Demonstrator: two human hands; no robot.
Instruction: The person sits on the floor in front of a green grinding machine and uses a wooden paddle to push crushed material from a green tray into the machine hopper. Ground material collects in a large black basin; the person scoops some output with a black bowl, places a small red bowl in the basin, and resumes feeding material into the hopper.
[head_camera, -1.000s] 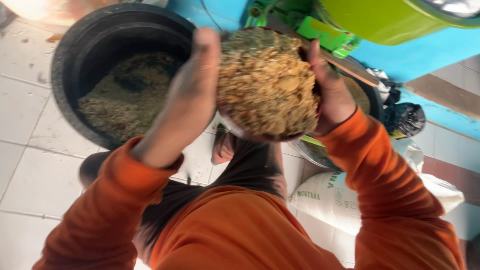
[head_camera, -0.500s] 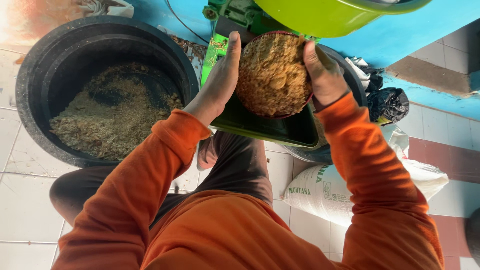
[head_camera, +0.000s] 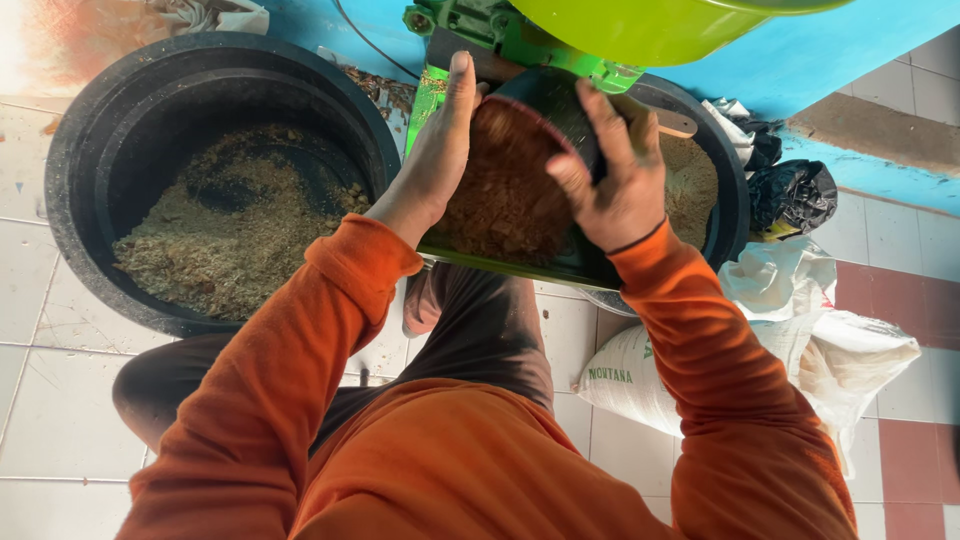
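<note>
Both hands grip a round dark bowl (head_camera: 545, 105) tipped forward over the green feed tray (head_camera: 500, 268) of a green machine. Brown crumbly feed mix (head_camera: 505, 190) spills from the bowl into the tray. My left hand (head_camera: 435, 150) clasps the bowl's left rim, fingers pointing up. My right hand (head_camera: 610, 175) presses on the bowl's right side with fingers spread. Orange sleeves cover both arms.
A large black tub (head_camera: 90, 140) with coarse feed in its bottom stands at the left on the tiled floor. A second black tub (head_camera: 730, 170) of finer meal sits under the machine at right. White sacks (head_camera: 800, 340) and a black bag (head_camera: 790, 190) lie at the right.
The bowl has gone from held level before me to tipped over the green tray, and its mix is pouring out. Both hands moved forward with it.
</note>
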